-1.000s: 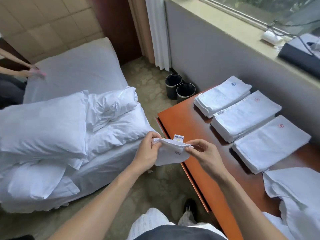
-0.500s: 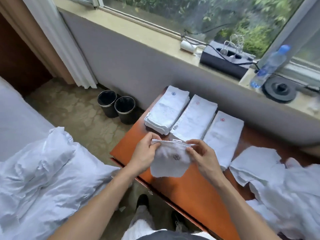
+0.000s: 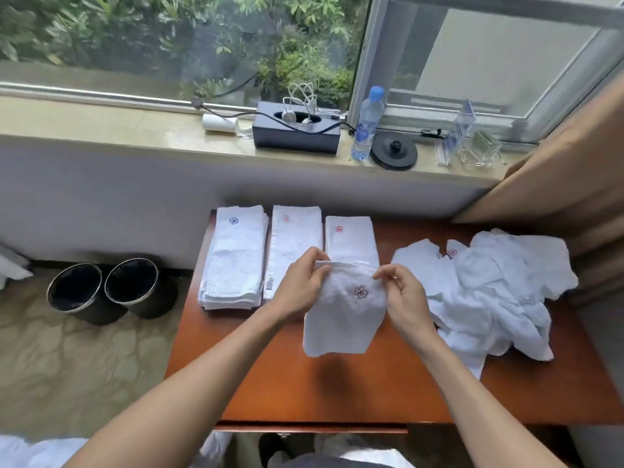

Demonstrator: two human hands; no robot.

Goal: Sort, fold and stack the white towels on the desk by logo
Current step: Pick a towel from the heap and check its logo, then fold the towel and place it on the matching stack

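Now you are at the sorting step. Your left hand and right hand each pinch the top hem of one small towel, both grips clamped on it. It hangs over the tabletop with its logo facing you. The mark looks a dull reddish brown, and I cannot tell which pile it matches.

Three folded stacks lie from 11 to 12 o'clock: the blue-logo stack, the pale-red stack and the red stack. The unsorted heap sits at 3 o'clock.

Next, probably: match the colour, fold the towel to the stacks' long shape, and lay it squarely on top.
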